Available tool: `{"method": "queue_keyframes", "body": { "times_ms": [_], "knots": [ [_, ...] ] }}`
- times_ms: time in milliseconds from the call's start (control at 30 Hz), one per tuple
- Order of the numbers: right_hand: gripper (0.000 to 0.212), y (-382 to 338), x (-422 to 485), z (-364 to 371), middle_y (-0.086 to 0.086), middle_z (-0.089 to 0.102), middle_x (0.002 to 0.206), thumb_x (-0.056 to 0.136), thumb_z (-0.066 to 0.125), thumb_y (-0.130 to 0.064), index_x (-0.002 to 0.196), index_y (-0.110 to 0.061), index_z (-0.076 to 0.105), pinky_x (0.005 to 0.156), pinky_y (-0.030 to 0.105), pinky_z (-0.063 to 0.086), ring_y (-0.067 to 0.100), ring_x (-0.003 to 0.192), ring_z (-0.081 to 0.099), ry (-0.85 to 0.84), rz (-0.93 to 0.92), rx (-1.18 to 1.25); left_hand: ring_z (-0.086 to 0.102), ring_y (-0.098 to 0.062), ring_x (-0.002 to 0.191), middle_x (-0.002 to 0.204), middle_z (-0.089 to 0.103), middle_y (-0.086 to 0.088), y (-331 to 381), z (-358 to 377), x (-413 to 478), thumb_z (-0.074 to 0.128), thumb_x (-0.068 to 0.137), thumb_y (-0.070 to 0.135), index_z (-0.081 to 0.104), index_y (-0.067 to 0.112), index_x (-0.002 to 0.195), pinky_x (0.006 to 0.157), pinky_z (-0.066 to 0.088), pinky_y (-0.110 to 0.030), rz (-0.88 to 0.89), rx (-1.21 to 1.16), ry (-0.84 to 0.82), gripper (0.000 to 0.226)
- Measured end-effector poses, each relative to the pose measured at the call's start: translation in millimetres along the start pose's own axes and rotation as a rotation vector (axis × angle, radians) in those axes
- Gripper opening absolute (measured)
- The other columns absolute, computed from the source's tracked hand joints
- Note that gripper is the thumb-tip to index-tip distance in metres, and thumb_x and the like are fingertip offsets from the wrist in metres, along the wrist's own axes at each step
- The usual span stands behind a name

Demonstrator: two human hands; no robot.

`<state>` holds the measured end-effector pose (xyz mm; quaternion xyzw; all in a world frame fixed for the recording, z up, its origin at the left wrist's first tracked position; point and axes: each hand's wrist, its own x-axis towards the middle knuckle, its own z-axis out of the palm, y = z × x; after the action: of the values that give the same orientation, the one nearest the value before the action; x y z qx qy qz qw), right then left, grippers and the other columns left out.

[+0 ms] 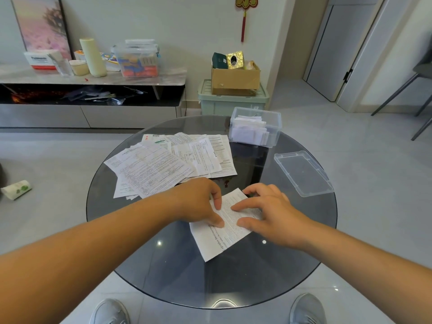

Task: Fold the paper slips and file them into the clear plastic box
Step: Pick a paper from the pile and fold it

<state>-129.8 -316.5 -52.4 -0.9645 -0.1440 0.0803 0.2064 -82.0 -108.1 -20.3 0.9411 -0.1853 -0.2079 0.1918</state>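
1. The white printed paper slip (225,226) lies skewed on the round smoked-glass table (163,265), right in front of me, under both my hands
2. My left hand (198,202) presses thumb and forefinger tips down on the slip's left side; I cannot tell whether an edge is nipped beneath them
3. My right hand (268,213) is spread, with fingertips resting on the slip's right half
4. I judge the sheet thin, light and limp; it should crease easily but skate on the glass, so one hand must pin it while the other lifts a free corner or edge
5. The clear plastic box (273,136) stands open at the far side, holding folded slips, with its clear lid (304,174) lying apart to the right
6. The loose pile of unfolded printed slips (168,162) waits beyond my left hand
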Motion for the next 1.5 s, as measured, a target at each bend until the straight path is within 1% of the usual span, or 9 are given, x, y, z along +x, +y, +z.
{"method": "queue_keyframes", "body": {
  "times_ms": [133,267,467,633,767,933,1200,1367,1500],
  "knots": [
    [0.029,3.9,-0.6,0.9,-0.019,0.031,0.149,0.095,0.063,-0.045,0.124,-0.047,0.064,0.115,0.038,0.024,0.008,0.132,0.025,0.024,0.004,0.006,0.064,-0.009,0.090,0.100,0.065,0.013,-4.3,-1.2,-2.9,0.086,0.076,0.033,0.075,0.030,0.094,0.080,0.055,-0.022,-0.075,-0.221,0.015,0.021],
    [0.024,2.2,-7.8,2.4,-0.022,0.043,0.142,0.097,0.055,-0.048,0.115,-0.040,0.069,0.112,0.039,0.030,0.004,0.128,0.032,0.138,-0.080,0.008,0.062,-0.011,0.069,0.090,0.075,-0.008,-10.3,1.3,-11.9,0.080,0.083,0.021,0.080,0.011,0.090,0.056,0.049,-0.019,-0.166,-0.544,0.018,0.013],
    [0.070,-5.2,-28.3,-2.5,-0.024,0.051,0.133,0.083,0.031,-0.078,0.134,-0.037,0.055,0.108,0.031,0.039,-0.002,0.126,0.040,-0.042,-0.157,0.078,0.070,-0.015,0.067,0.088,0.076,-0.014,-8.8,6.0,-23.3,0.066,0.096,0.022,0.071,-0.004,0.103,0.057,0.054,-0.023,-0.317,-1.011,-0.013,0.028],
    [0.088,-8.0,-33.2,-9.4,-0.023,0.041,0.139,0.069,0.048,-0.087,0.143,-0.041,0.040,0.110,0.027,0.040,-0.002,0.126,0.039,-0.068,-0.103,0.044,0.062,-0.021,0.066,0.085,0.069,-0.016,-19.2,-3.0,-29.6,0.059,0.094,0.055,0.072,0.001,0.107,0.057,0.055,-0.031,-0.255,-0.825,-0.134,0.057],
    [0.093,-7.4,-34.1,-6.3,-0.025,0.041,0.140,0.068,0.056,-0.088,0.146,-0.041,0.038,0.111,0.025,0.035,-0.003,0.126,0.035,-0.050,-0.159,-0.035,0.069,-0.027,0.084,0.111,0.069,-0.029,-23.3,-4.2,-36.7,0.076,0.081,0.044,0.065,-0.006,0.117,0.070,0.060,-0.032,-0.245,-1.071,-0.248,0.062],
    [0.084,-7.9,-34.0,-0.8,-0.022,0.050,0.133,0.074,0.048,-0.087,0.141,-0.036,0.044,0.103,0.022,0.039,-0.002,0.118,0.041,0.029,-0.181,-0.086,0.070,-0.024,0.080,0.100,0.069,-0.022,-25.0,-0.1,-40.6,0.078,0.077,0.043,0.068,-0.007,0.108,0.072,0.062,-0.032,-0.259,-1.301,-0.253,0.060],
    [0.052,-5.8,-23.0,4.3,-0.015,0.062,0.101,0.087,0.037,-0.072,0.111,-0.035,0.064,0.080,0.031,0.050,0.006,0.096,0.053,0.157,-0.121,0.062,0.042,0.013,0.108,0.118,0.041,0.034,-11.7,18.5,-50.6,0.086,0.064,0.060,0.065,0.039,0.108,0.086,0.041,-0.009,0.217,-0.218,0.068,0.053],
    [0.024,-2.6,-14.3,6.5,-0.018,0.061,0.099,0.095,0.056,-0.051,0.116,-0.040,0.061,0.071,0.017,0.042,0.002,0.090,0.056,0.201,-0.050,0.159,0.060,-0.002,0.083,0.093,0.064,0.015,-14.9,31.7,-29.3,0.082,0.074,0.052,0.059,0.033,0.098,0.074,0.054,-0.030,0.200,-0.215,0.295,0.038],
    [0.032,2.7,-5.2,7.6,-0.016,0.063,0.103,0.091,0.065,-0.048,0.119,-0.036,0.055,0.074,0.016,0.044,0.005,0.096,0.057,0.266,0.073,0.216,0.063,-0.001,0.083,0.097,0.061,0.019,-15.8,32.8,-11.4,0.080,0.075,0.053,0.049,0.032,0.110,0.073,0.059,-0.025,0.114,-0.220,0.369,0.051]
  ]
}}
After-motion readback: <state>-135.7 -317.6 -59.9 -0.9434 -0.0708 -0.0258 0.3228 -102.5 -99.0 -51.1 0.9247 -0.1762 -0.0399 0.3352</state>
